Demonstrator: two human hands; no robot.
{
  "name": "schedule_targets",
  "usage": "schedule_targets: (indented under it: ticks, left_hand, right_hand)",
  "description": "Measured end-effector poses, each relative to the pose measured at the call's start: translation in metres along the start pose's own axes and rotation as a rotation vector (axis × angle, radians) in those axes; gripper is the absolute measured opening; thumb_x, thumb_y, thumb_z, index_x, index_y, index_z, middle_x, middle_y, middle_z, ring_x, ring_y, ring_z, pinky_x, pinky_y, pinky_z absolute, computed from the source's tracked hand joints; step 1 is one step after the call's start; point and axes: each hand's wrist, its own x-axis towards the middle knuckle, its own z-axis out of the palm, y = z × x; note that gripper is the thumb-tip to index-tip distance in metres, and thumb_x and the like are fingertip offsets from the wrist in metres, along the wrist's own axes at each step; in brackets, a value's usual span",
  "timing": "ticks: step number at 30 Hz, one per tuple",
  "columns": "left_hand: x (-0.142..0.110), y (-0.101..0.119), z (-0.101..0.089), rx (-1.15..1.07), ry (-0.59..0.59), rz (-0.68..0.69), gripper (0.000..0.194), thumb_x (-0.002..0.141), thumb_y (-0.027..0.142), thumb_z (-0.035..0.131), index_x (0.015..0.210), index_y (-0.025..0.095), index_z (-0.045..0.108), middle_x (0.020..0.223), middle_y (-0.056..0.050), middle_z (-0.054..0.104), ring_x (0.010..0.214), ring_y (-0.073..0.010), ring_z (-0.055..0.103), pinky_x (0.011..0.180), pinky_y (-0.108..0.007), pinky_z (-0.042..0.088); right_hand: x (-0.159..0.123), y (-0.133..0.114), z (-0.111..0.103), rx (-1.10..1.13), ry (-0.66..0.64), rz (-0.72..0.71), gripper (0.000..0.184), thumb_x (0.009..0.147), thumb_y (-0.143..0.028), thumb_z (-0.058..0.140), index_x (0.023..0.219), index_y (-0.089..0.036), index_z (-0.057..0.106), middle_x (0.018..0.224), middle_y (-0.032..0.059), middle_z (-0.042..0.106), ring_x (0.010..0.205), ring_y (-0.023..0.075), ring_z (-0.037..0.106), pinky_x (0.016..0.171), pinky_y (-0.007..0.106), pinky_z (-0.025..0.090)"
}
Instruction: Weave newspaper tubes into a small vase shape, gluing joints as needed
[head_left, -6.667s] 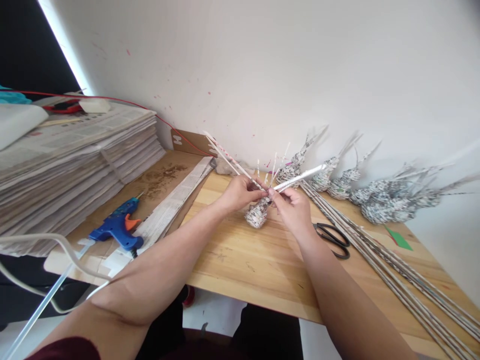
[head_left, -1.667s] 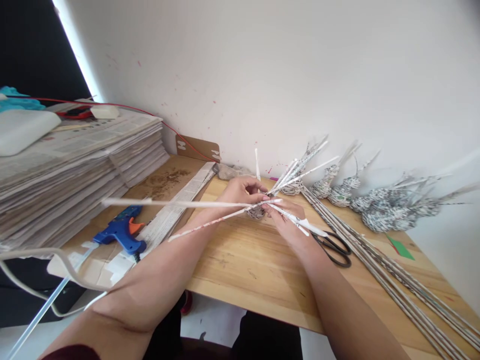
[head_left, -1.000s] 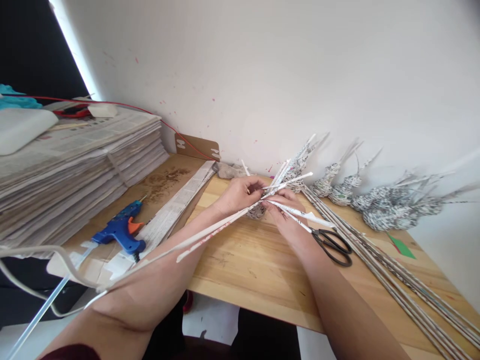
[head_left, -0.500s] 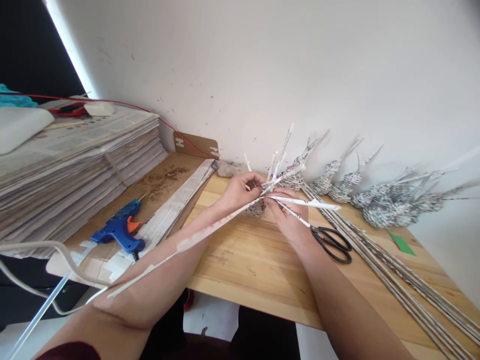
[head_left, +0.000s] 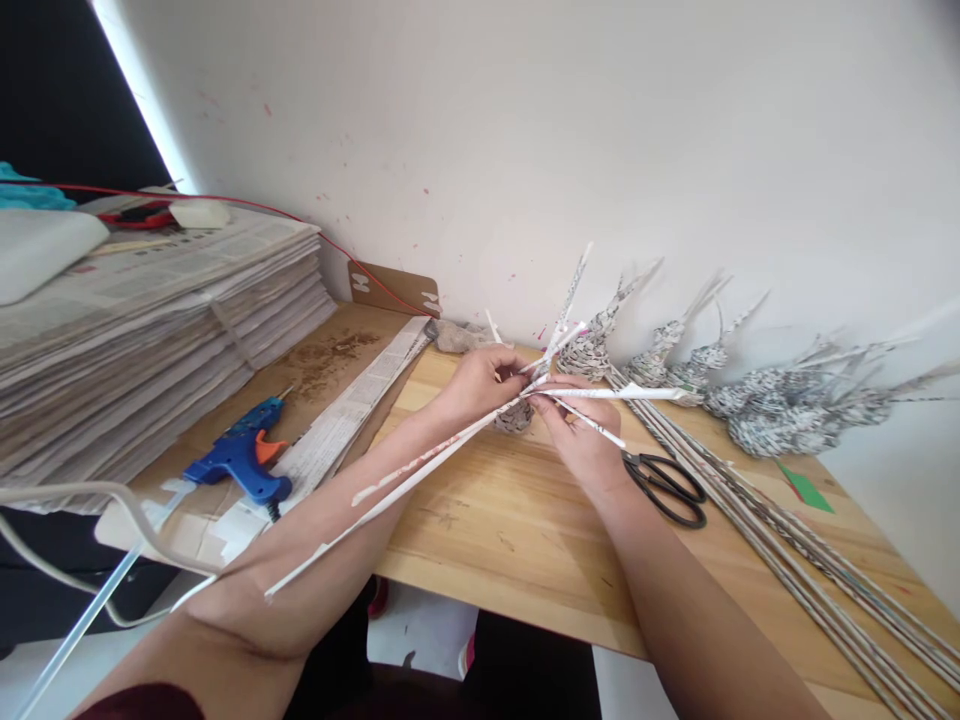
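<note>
Both hands meet over the wooden table around a small woven paper piece (head_left: 514, 415), whose rounded grey bottom shows below the fingers. Rolled paper strips (head_left: 615, 393) fan out from it, some upward, some to the right, and two long ones back across my left forearm. My left hand (head_left: 484, 385) pinches the strips near where they cross. On the other side my right hand (head_left: 574, 415) has its fingers closed around the piece and the strip bases. Much of the piece is hidden by the fingers. Black-handled scissors (head_left: 664, 490) lie beside my right wrist.
Several woven paper pieces (head_left: 772, 410) line the wall at right. Long paper rods (head_left: 780, 540) lie along the right side of the table (head_left: 487, 540). At left are a blue glue gun (head_left: 240, 455), newspaper strips (head_left: 360, 395) and a tall newspaper stack (head_left: 165, 330).
The strips have shifted in my fingers: a second long strip now separates over my left forearm, and one upright strip has swung down. Both hands keep nearly the same place.
</note>
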Motion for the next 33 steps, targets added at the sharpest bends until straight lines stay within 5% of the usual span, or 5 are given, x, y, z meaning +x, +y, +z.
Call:
schedule_targets:
  ticks: [6,13,19,33]
  left_hand:
    - [0.003,-0.007,-0.006,0.069,-0.097,0.041,0.014,0.080,0.019,0.064,0.084,0.015,0.077,0.078,-0.005,0.071,0.071,-0.0140,0.062,0.065,-0.023,0.045]
    - [-0.001,-0.005,-0.002,0.203,-0.004,0.263,0.013,0.086,0.019,0.058,0.082,0.015,0.070,0.079,-0.003,0.066,0.077,-0.0141,0.059,0.072,-0.024,0.043]
    - [-0.003,-0.008,0.001,0.180,0.043,0.123,0.012,0.087,0.023,0.058,0.079,0.016,0.061,0.071,0.002,0.062,0.066,-0.0114,0.055,0.061,-0.022,0.039]
    - [-0.002,-0.011,0.006,-0.005,0.079,0.073,0.011,0.083,0.023,0.062,0.077,0.015,0.062,0.070,0.001,0.062,0.065,-0.0102,0.053,0.061,-0.021,0.040]
  right_hand:
    - [0.001,-0.003,-0.001,-0.028,-0.010,0.037,0.012,0.087,-0.027,0.067,0.087,-0.026,0.079,0.091,0.0055,0.078,0.092,0.0250,0.073,0.088,0.043,0.058]
    - [0.001,-0.004,-0.002,-0.026,-0.038,0.041,0.011,0.088,-0.027,0.068,0.089,-0.025,0.079,0.096,0.0059,0.078,0.092,0.0240,0.073,0.087,0.039,0.057]
    - [-0.001,-0.006,0.000,-0.005,-0.024,0.060,0.009,0.086,-0.028,0.070,0.088,-0.023,0.078,0.093,0.0056,0.078,0.084,0.0217,0.072,0.079,0.035,0.057]
    - [-0.002,-0.006,0.001,0.003,-0.007,0.095,0.006,0.083,-0.027,0.074,0.085,-0.022,0.078,0.088,0.0051,0.078,0.081,0.0214,0.071,0.077,0.034,0.055]
